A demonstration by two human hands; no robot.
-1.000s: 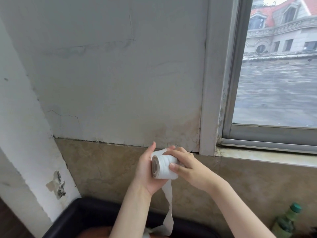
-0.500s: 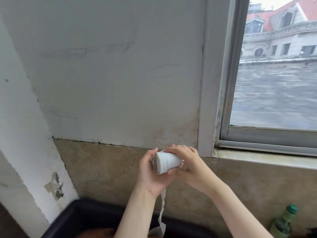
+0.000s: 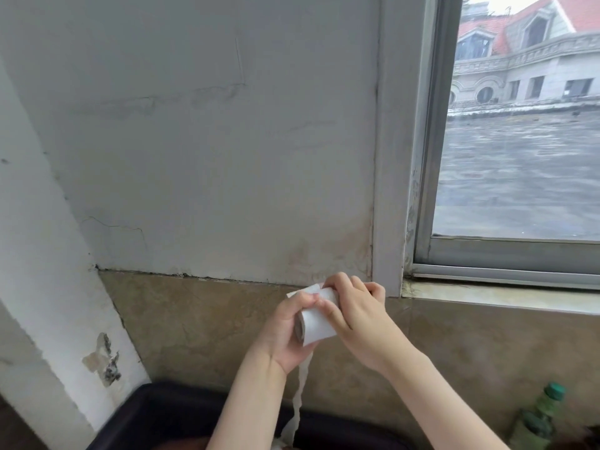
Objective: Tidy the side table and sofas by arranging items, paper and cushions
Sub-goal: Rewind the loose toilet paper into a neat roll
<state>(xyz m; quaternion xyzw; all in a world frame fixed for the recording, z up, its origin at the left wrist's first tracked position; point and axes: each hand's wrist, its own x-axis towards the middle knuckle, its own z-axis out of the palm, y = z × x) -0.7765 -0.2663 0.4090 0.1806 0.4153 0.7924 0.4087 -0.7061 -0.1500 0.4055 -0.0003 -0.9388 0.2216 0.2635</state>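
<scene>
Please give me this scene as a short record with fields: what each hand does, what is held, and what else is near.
held thing: white paper roll, raised in front of the wall
left hand: grips the roll from the left end
right hand: fingers curled over the top of the roll
loose end: paper strip hangs down from the roll
below: dark tray
lower right: green bottle
right: window

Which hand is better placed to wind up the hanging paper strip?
Probably the right hand: its fingers lie over the roll, while the left hand grips it, strip dangling below.
</scene>
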